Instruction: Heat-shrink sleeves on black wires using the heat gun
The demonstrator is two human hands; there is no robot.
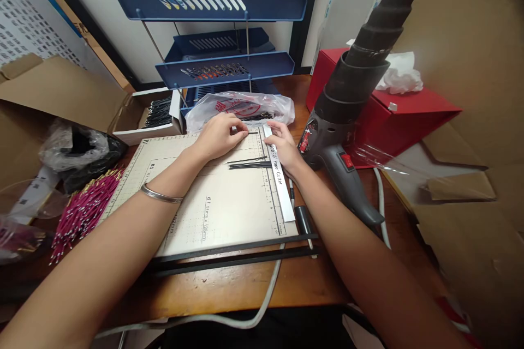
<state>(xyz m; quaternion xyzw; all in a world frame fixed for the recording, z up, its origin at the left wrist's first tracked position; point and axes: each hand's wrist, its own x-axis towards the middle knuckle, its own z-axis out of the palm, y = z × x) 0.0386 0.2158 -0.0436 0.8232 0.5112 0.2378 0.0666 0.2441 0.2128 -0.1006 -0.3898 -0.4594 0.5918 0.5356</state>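
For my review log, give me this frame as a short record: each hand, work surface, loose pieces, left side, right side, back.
Left hand: over the board's far part, a thin black strand at its fingertips; grip unclear
Right hand: at the far end of the white strip marked "Paper Cutter"
Work surface: pale printed board
Loose pieces: black strands lying on the board, toward the strip
Left side: bunch of magenta strands
Right side: heat gun, red box
Back: blue rack

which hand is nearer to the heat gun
Right. The right hand is at the white strip, on the side toward the heat gun; the left hand is farther off, over the cream board, beyond the strip.
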